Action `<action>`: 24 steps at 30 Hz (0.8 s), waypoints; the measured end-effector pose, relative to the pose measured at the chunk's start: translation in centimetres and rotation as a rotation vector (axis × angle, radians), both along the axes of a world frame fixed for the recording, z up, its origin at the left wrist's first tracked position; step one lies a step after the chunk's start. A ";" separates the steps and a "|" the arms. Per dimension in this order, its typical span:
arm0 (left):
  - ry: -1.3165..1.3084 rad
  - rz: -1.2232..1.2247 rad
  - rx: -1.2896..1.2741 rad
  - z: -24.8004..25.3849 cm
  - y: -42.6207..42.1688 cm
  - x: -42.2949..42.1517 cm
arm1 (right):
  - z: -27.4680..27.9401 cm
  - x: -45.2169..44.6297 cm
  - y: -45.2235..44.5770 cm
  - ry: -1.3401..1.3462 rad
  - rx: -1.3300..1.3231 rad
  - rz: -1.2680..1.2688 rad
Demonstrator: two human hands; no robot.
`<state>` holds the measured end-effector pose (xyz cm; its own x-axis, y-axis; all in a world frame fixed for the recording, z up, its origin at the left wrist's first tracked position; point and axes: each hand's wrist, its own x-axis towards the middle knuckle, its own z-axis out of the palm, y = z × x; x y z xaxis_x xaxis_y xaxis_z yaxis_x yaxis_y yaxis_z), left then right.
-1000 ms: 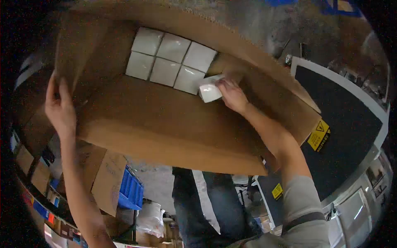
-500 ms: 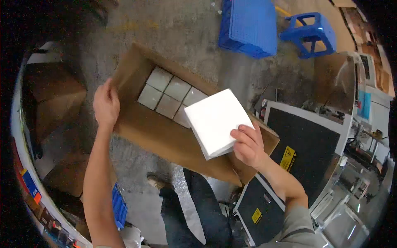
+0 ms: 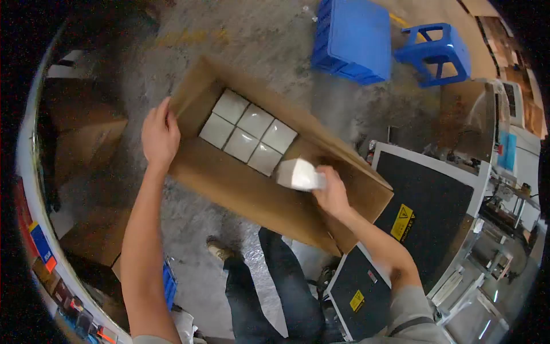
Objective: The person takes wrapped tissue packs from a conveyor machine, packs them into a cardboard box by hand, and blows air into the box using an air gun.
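Observation:
A long open cardboard box (image 3: 246,200) lies slanted in front of me. At its far left end, my left hand (image 3: 161,135) is closed on the rim. Low inside the box, my right hand (image 3: 332,192) grips a white, plastic-wrapped square pack (image 3: 297,174), tilted and slightly blurred by motion. Several similar white packs (image 3: 241,143) sit in two rows on the box floor, toward the left end. The held pack is just right of these rows; whether it touches them I cannot tell.
A dark belt conveyor (image 3: 424,183) with yellow warning labels stands at the right, close to the box. Beyond are a blue crate (image 3: 352,40) and a blue stool (image 3: 438,54). Other cardboard boxes (image 3: 86,143) stand at the left. My legs are below the box.
My right hand has lowered the white pack from above the box down into it, turning it on the way. My left hand stays on the rim.

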<state>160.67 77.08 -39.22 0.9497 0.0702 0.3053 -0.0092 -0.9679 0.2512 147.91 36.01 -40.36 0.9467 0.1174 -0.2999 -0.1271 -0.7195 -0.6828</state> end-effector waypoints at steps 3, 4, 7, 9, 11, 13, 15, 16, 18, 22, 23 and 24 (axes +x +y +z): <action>-0.019 -0.023 -0.021 0.2 -0.3 0.0 | -12.6 -1.0 -3.9 0.447 -0.080 -0.086; -0.035 -0.026 -0.018 0.3 -0.4 0.0 | -15.1 -0.4 -4.3 0.547 -0.145 0.001; -0.019 -0.020 0.029 -0.2 -0.3 -0.1 | -26.4 -2.3 -5.3 0.613 -0.197 0.071; -0.032 -0.017 0.016 -0.7 0.2 0.2 | -27.4 -3.1 -3.3 0.496 -0.297 0.038; -0.021 -0.025 -0.010 -0.6 -0.1 -0.1 | -24.1 -3.5 -1.6 0.397 -0.299 0.034; -0.006 -0.025 -0.045 0.1 -0.6 0.0 | -17.6 -2.8 -0.8 0.363 -0.180 0.108; 0.010 0.006 -0.035 0.1 -0.6 0.1 | -10.3 -2.5 -1.4 0.306 -0.045 0.136; 0.017 0.022 -0.028 0.1 -0.5 0.2 | -6.8 -2.9 -1.9 0.267 0.031 0.069; 0.038 0.028 -0.045 0.4 -0.6 0.3 | 0.1 -5.1 -3.9 0.046 0.071 -0.239; 0.046 0.001 -0.013 0.0 0.0 0.6 | 4.5 -11.8 -8.6 -0.215 -0.279 -0.521; 0.054 -0.009 -0.044 -0.2 0.3 1.0 | 5.2 -12.8 -8.8 -0.211 -0.305 -0.628; 0.058 -0.021 -0.073 -0.3 0.5 1.6 | 5.7 -13.4 -8.4 -0.165 -0.411 -0.430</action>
